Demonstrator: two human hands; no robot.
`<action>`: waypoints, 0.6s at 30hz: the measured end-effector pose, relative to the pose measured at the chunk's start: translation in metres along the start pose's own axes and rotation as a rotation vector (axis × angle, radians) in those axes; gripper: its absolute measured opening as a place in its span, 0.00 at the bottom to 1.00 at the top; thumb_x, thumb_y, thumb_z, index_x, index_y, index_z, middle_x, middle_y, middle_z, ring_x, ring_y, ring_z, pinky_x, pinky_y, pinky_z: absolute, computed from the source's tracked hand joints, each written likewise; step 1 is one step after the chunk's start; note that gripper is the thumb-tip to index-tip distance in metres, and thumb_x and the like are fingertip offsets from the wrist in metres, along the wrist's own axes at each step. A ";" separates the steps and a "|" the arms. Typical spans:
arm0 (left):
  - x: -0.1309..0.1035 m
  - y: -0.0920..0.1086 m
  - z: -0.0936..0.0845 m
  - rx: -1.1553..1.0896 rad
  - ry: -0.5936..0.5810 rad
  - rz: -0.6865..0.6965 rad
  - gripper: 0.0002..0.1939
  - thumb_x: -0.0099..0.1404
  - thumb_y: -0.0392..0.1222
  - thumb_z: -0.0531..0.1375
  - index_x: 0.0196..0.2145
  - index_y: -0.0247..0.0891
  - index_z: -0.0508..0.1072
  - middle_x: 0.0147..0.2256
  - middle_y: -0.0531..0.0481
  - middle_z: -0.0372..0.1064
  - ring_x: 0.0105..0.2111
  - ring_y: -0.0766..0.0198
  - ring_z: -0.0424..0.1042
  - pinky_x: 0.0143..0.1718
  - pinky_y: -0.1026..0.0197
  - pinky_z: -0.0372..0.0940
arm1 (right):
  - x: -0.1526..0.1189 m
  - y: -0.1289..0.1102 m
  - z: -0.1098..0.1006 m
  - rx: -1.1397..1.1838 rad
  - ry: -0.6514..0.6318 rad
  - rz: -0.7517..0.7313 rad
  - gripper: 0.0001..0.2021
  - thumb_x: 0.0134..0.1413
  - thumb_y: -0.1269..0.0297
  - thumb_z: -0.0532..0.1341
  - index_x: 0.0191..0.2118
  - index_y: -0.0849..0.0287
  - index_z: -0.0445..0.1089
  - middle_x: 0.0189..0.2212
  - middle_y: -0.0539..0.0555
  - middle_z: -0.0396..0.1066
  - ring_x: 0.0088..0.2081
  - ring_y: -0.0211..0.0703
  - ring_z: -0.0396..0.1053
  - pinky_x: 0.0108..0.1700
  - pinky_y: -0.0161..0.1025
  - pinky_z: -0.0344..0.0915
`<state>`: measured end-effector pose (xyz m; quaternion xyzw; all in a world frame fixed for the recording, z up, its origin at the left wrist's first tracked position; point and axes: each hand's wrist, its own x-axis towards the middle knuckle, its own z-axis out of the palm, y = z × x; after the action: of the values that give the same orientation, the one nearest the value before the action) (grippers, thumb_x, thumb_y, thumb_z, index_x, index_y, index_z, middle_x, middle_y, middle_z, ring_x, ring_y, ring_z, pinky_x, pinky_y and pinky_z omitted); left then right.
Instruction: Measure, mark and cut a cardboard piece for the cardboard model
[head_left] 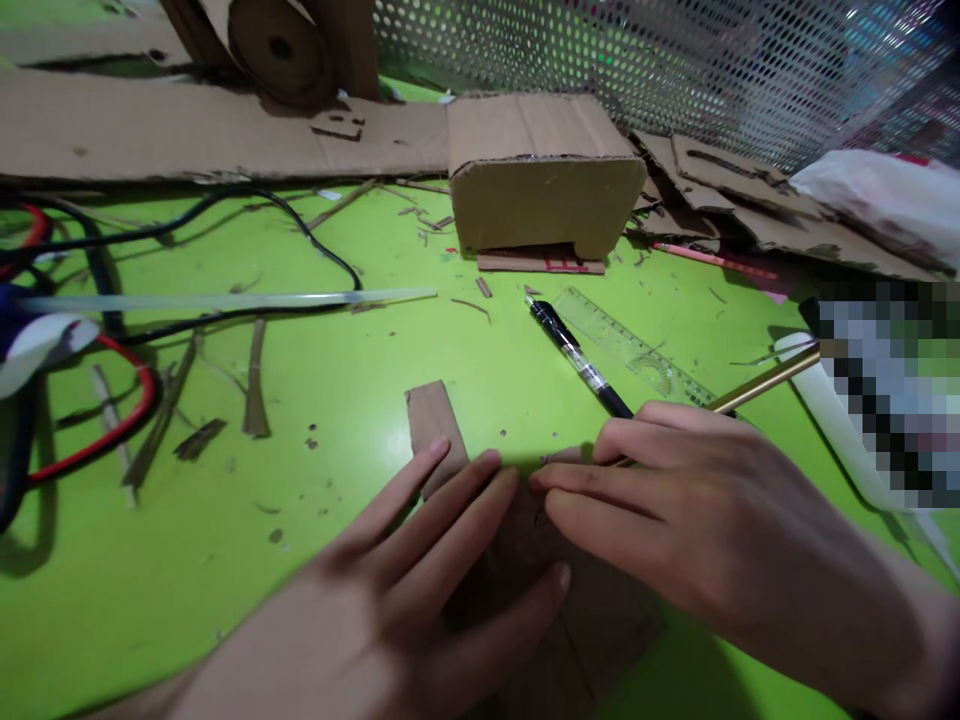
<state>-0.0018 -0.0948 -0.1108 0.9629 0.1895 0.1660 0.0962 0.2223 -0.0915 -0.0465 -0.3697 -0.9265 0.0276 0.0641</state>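
My left hand (390, 590) lies with its fingers stretched out over a flat piece of cardboard (577, 640). Its fingertips also touch a small cardboard strip (435, 415) that sticks out past them. My right hand (697, 510) is closed around a thin gold-coloured stick (765, 380), pencil-like, whose shaft slants up to the right. Its lower end is mostly hidden by the fingers. The fingertips of both hands nearly meet at the cardboard's far edge. Just beyond the right hand lie a black pen (577, 355) and a clear ruler (637, 345).
A cardboard box shape (547, 205) stands at the back. Left lie black and red cables (142, 400), a translucent glue stick (300, 299) and cardboard scraps (256, 385). Cardboard sheets (750, 205) and a pink pencil (712, 260) are at back right, before a perforated basket (637, 70).
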 end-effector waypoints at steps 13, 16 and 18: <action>0.001 0.000 0.002 -0.046 0.051 0.007 0.22 0.63 0.36 0.53 0.55 0.43 0.70 0.58 0.36 0.60 0.62 0.48 0.59 0.59 0.44 0.62 | -0.002 -0.001 -0.003 -0.007 -0.063 0.025 0.06 0.53 0.74 0.68 0.35 0.55 0.75 0.33 0.43 0.79 0.30 0.43 0.73 0.35 0.43 0.63; 0.001 0.001 0.001 -0.034 0.049 -0.008 0.23 0.62 0.34 0.52 0.55 0.43 0.69 0.58 0.36 0.59 0.62 0.48 0.59 0.58 0.43 0.63 | -0.003 -0.001 -0.005 -0.016 -0.078 0.037 0.07 0.52 0.72 0.70 0.35 0.54 0.75 0.33 0.42 0.79 0.31 0.43 0.73 0.36 0.43 0.64; 0.001 0.001 -0.001 -0.026 0.056 -0.002 0.23 0.63 0.34 0.52 0.55 0.43 0.69 0.57 0.37 0.60 0.61 0.49 0.60 0.58 0.44 0.64 | -0.003 -0.002 -0.005 -0.012 -0.086 0.043 0.07 0.53 0.72 0.69 0.35 0.54 0.75 0.34 0.42 0.79 0.32 0.43 0.73 0.36 0.43 0.64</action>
<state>-0.0006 -0.0947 -0.1095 0.9564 0.1910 0.1953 0.1037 0.2239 -0.0951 -0.0412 -0.3886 -0.9203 0.0392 0.0215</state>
